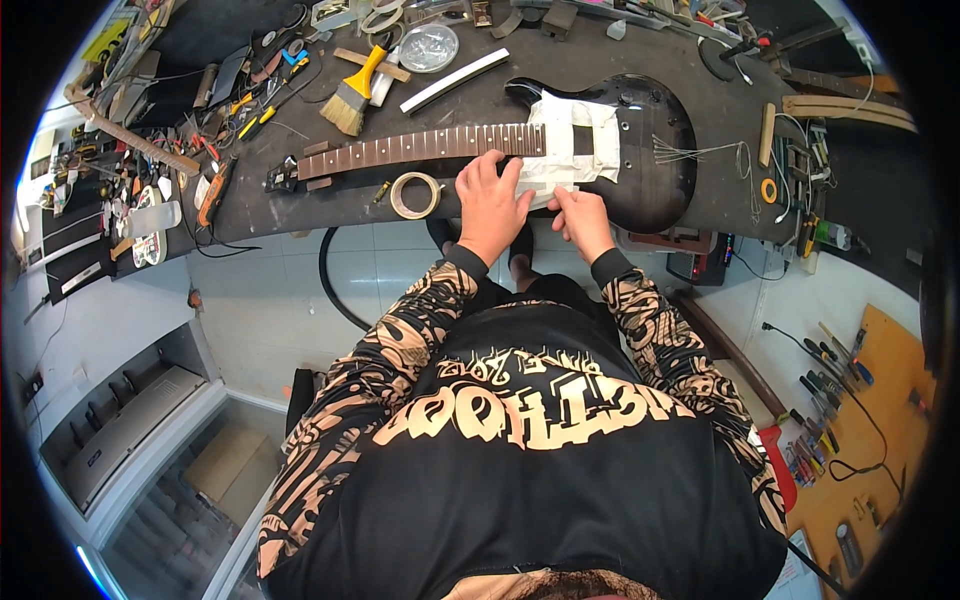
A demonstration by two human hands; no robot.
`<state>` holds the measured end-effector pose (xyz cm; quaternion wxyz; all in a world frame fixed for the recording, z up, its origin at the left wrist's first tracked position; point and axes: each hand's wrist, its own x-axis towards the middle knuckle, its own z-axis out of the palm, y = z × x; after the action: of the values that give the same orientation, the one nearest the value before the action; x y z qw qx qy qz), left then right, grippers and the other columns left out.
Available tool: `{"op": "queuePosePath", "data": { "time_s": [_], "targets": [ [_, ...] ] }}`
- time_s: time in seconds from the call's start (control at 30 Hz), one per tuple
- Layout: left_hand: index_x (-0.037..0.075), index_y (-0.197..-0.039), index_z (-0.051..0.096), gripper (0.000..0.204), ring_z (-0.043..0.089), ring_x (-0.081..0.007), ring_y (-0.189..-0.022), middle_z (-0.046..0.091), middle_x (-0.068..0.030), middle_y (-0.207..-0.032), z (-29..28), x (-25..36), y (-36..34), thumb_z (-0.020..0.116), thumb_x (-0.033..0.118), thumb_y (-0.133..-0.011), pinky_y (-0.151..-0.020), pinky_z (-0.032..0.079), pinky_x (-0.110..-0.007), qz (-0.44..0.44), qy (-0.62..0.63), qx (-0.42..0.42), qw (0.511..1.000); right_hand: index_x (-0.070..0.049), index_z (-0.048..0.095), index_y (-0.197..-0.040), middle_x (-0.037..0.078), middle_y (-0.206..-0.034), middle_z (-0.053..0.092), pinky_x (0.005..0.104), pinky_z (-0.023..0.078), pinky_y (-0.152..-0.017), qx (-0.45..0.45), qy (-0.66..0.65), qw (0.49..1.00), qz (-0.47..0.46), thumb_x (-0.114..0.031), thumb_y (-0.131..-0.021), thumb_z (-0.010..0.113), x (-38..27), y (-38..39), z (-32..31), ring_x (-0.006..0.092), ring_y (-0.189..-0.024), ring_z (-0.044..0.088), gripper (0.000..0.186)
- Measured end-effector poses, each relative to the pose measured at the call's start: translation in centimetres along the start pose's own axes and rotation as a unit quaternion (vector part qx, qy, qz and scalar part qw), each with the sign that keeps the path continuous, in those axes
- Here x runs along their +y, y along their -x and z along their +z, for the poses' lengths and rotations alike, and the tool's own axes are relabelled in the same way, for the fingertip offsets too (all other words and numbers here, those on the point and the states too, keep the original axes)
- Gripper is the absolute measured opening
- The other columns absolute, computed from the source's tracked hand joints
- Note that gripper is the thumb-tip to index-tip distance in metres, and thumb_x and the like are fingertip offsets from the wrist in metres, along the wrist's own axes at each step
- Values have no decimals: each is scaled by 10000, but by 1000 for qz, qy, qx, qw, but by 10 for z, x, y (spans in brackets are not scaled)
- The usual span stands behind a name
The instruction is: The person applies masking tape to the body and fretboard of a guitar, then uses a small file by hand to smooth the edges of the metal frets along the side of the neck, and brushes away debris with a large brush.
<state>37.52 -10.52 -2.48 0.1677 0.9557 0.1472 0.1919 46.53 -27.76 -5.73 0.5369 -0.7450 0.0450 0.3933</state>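
Observation:
A dark, glossy electric guitar (pixel 655 190) lies face up on the bench, its fretted neck (pixel 400 150) pointing left. Pale masking tape (pixel 603 125) covers part of the body around the neck's end and the pickup openings. My left hand (pixel 487 207) rests at the neck's near edge with fingers spread, its fingertips by the frets and tape. Beside it, my right hand (pixel 584 220) pinches the tape at the body's near edge; its fingertips are partly hidden. A tape roll (pixel 437 196) lies left of my left hand.
Behind the neck lie a yellow-handled brush (pixel 362 80), a white bar (pixel 455 80) and a round clear container (pixel 428 48). Loose strings (pixel 690 152) trail off the body's right side. Tools crowd the bench's left end, and a wooden tool board (pixel 870 400) stands at right.

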Motion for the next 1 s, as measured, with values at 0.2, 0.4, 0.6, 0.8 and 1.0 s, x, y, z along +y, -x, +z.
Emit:
{"op": "queuePosePath", "data": {
  "time_s": [0.2, 0.4, 0.6, 0.8, 1.0],
  "targets": [
    [115, -1290, 686, 452, 628, -260, -1192, 671, -50, -1190, 8, -18, 11, 842, 337, -929, -1092, 404, -519, 67, 34, -95, 993, 42, 779, -954, 85, -614, 695, 316, 429, -439, 1, 33, 999, -13, -366, -1130, 633, -2, -2, 1, 133, -429, 559, 467],
    [95, -1270, 718, 455, 639, -280, -1175, 689, -62, -1168, 4, -28, 13, 843, 376, -936, -1069, 429, -489, 52, 67, -118, 989, 12, 799, -942, 116, -636, 720, 361, 495, -497, -21, 82, 996, 16, -366, -1113, 646, -8, 10, 3, 217, -471, 625, 443],
    [20, -1277, 744, 489, 642, -366, -1207, 725, -143, -1203, -1, -69, 16, 846, 362, -943, -1051, 510, -467, -97, 240, -226, 939, -78, 737, -1047, 150, -860, 736, 526, 556, -730, 58, 352, 874, -330, -244, -1020, 740, -21, 34, 28, 411, -833, 718, 168],
    [17, -1436, 692, 520, 677, -398, -1284, 728, -184, -1385, -7, -97, 11, 816, 244, -984, -1083, 546, -455, -42, 329, -282, 900, -102, 663, -1190, 91, -1083, 664, 471, 519, -895, -29, 439, 766, -470, -229, -946, 804, -29, 13, 39, 320, -1070, 672, 309],
    [32, -1472, 678, 570, 712, -415, -1244, 752, -221, -1351, -12, -110, -2, 815, 255, -966, -1056, 570, -458, 87, 218, -301, 924, -78, 645, -1261, 98, -1123, 657, 459, 504, -922, -53, 508, 729, -456, -263, -920, 834, -38, 7, 51, 317, -1091, 663, 432]
  ]
}}
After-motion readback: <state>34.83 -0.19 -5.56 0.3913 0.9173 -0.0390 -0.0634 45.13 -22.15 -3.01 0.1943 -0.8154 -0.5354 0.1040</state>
